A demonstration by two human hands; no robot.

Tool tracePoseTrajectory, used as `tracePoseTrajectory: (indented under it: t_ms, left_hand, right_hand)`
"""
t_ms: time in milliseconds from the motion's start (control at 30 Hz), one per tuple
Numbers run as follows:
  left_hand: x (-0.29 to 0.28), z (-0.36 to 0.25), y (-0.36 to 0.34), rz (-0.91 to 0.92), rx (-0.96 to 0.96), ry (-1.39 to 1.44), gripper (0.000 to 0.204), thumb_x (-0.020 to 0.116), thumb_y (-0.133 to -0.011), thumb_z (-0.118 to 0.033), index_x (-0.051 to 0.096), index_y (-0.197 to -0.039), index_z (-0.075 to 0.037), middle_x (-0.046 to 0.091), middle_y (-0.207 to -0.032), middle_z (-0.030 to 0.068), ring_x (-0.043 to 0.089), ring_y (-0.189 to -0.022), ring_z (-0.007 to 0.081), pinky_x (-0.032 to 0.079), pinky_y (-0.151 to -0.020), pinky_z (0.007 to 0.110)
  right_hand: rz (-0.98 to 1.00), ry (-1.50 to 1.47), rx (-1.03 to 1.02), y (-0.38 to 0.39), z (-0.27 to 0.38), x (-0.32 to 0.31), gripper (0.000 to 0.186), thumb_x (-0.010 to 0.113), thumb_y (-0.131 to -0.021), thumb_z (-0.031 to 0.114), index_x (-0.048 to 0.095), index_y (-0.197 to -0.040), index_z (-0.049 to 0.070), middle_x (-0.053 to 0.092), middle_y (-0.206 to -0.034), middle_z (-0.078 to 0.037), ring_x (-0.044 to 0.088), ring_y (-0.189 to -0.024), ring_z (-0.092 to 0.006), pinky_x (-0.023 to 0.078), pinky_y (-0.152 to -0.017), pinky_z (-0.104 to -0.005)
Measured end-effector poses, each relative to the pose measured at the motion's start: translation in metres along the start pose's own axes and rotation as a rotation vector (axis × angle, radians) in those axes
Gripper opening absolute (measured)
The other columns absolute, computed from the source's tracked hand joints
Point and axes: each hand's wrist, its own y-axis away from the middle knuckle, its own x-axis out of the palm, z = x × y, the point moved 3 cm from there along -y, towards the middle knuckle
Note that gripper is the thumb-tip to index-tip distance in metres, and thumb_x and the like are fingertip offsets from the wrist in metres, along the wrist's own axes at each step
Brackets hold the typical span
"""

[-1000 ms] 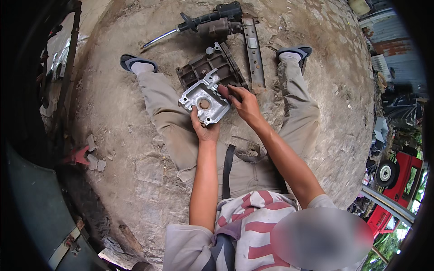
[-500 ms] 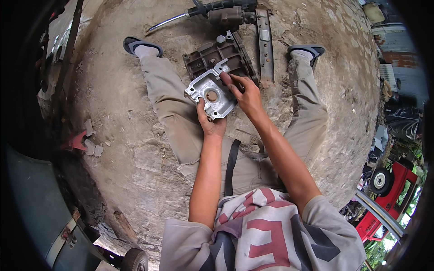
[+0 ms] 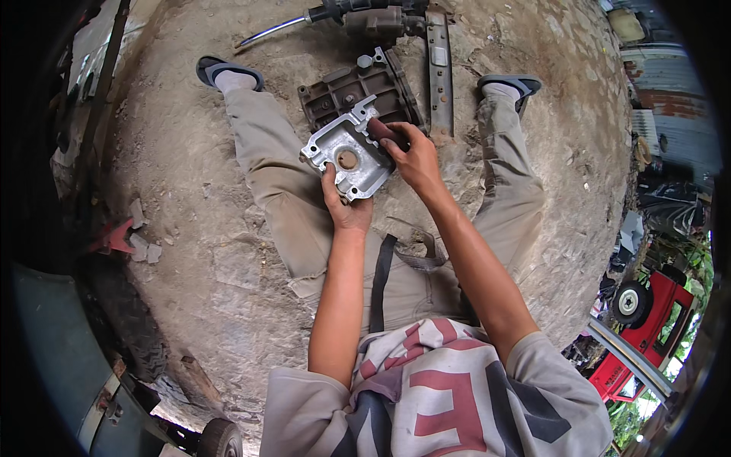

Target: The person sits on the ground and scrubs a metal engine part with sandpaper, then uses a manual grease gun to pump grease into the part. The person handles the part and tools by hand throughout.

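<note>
A silver cast-metal housing (image 3: 362, 169) with a round central opening is held up between my legs. My left hand (image 3: 343, 204) grips its lower left side, thumb over the rim. My right hand (image 3: 411, 156) pinches a small reddish-brown piece (image 3: 379, 130) against the housing's upper right edge; what this piece is I cannot tell. Just beyond lies a dark, ribbed metal casing (image 3: 333, 93) with a pale bolt head on top.
A shock absorber (image 3: 266, 36), a cylindrical part (image 3: 371, 23) and a long metal bar (image 3: 440, 76) lie ahead. A dark green metal panel (image 3: 61, 350) and red object (image 3: 114, 238) are left; corrugated sheeting (image 3: 667, 84) and a red vehicle (image 3: 651, 320) are right.
Both hands and the housing sit slightly higher in the picture than a second ago, as does the background. The reddish-brown piece stays at the housing's edge in my right fingers.
</note>
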Motion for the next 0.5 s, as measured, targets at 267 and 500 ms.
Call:
tracePoseTrajectory:
  t_ms: [267,500]
  left_hand:
    - [-0.002,0.002,-0.003,-0.004,-0.015,-0.038,0.06,0.061,-0.094,-0.048,0.051,-0.142,-0.013,0.058,-0.137,0.0059,0.054,-0.128,0.0249,0.041,-0.111,0.047]
    - [-0.001,0.002,-0.004,0.008,-0.025,0.039,0.057,0.06,-0.095,-0.046,0.052,-0.14,-0.012,0.059,-0.135,0.0057,0.056,-0.126,0.0252,0.042,-0.11,0.048]
  right_hand:
    - [0.097,0.018,0.058,0.004,-0.002,-0.005,0.036,0.076,-0.084,0.021,0.068,-0.115,0.003,0.071,-0.107,-0.019,0.068,-0.102,-0.0378,0.052,-0.089,-0.0435]
    - [0.031,-0.043,0.1,-0.001,0.004,0.003,0.032,0.076,-0.086,0.025,0.071,-0.107,0.001,0.073,-0.1,-0.02,0.07,-0.093,-0.0356,0.053,-0.082,-0.0408]
